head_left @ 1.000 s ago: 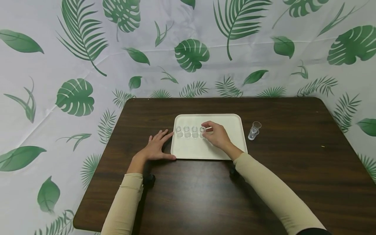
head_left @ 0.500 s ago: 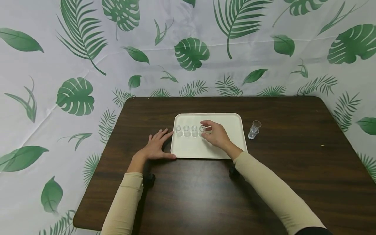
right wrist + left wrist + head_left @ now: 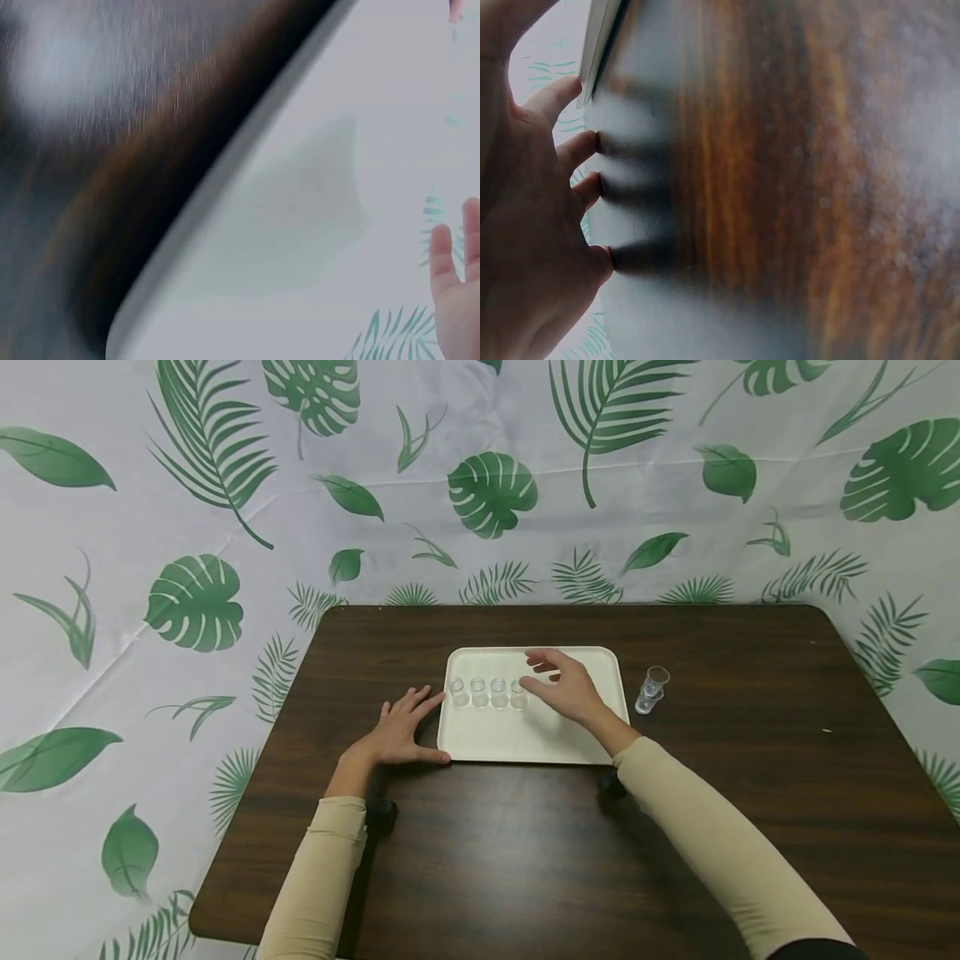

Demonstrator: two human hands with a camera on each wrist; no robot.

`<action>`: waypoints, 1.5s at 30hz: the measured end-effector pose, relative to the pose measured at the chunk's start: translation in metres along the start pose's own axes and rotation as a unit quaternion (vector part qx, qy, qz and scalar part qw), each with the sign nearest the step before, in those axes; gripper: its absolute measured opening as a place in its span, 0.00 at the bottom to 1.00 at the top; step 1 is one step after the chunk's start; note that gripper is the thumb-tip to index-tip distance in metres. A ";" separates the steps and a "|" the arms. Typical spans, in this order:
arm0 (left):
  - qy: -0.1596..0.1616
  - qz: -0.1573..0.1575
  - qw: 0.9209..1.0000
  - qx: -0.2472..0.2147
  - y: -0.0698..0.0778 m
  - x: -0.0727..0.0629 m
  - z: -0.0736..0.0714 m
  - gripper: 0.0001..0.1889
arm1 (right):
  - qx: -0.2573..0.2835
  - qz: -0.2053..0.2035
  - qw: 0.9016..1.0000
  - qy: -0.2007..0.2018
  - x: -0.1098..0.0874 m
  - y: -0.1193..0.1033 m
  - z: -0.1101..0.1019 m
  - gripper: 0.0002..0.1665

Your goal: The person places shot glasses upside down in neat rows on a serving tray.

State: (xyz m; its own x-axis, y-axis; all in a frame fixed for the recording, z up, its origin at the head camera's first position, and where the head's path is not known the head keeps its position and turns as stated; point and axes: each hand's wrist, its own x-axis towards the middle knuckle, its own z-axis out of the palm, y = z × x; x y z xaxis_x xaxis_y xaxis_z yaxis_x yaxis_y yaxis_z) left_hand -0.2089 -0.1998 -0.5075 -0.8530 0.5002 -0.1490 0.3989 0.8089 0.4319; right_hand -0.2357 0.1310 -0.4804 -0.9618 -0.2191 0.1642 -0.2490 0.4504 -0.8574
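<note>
On a white tray (image 3: pixel 487 739) stands a row of several small clear cups (image 3: pixel 479 696), towards its left side. My right hand (image 3: pixel 567 689) hovers over the tray with thumb and fingers spread apart, its thumb tip overlapping the row's rightmost cup (image 3: pixel 518 699) in the head view. Nothing shows between its fingers (image 3: pixel 441 251) in the right wrist view. My left hand (image 3: pixel 397 735) lies spread at the tray's left front corner, with index finger and thumb at the rim. In the left wrist view its fingertips (image 3: pixel 591 142) press on the tabletop near the tray edge (image 3: pixel 596 52).
Right of the tray, a short stack of clear cups (image 3: pixel 651 690) leans on the dark wooden table (image 3: pixel 720 777). A leaf-printed white cloth (image 3: pixel 405 485) hangs behind the table and shows along its left and right sides.
My right hand has let go of the rightmost cup and moved up and to the right, its fingers spreading. The cup stays in the row; my left hand has not moved.
</note>
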 end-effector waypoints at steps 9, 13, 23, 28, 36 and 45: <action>0.002 0.002 1.000 -0.003 0.002 -0.002 -0.001 0.58 | 0.006 -0.091 0.983 0.158 -0.003 0.007 -0.040 0.14; 0.000 0.000 1.000 -0.002 0.002 -0.001 -0.001 0.58 | 0.018 -0.104 0.965 0.240 -0.006 0.012 -0.062 0.11; 0.001 -0.002 1.000 -0.006 0.002 -0.001 -0.001 0.58 | 0.025 -0.018 0.926 0.375 -0.019 0.047 -0.116 0.12; 0.000 -0.002 1.000 -0.007 0.002 -0.002 0.000 0.58 | 0.031 0.048 0.924 0.378 -0.030 0.062 -0.129 0.13; -0.001 0.004 1.000 -0.007 0.002 0.000 0.000 0.58 | -0.025 0.093 0.960 0.264 -0.045 0.084 -0.139 0.24; 0.001 0.002 1.000 -0.009 -0.001 -0.001 0.001 0.58 | -0.061 0.094 0.990 0.089 -0.053 0.100 -0.143 0.33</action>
State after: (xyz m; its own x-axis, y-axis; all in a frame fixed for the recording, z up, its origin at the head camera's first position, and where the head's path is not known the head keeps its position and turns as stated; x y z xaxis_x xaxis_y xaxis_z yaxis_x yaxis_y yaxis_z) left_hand -0.2078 -0.2008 -0.5080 -0.8515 0.5036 -0.1460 0.3967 0.8009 0.4485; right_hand -0.2261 0.3114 -0.5045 -0.9946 0.0301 0.0995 -0.0645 0.5716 -0.8180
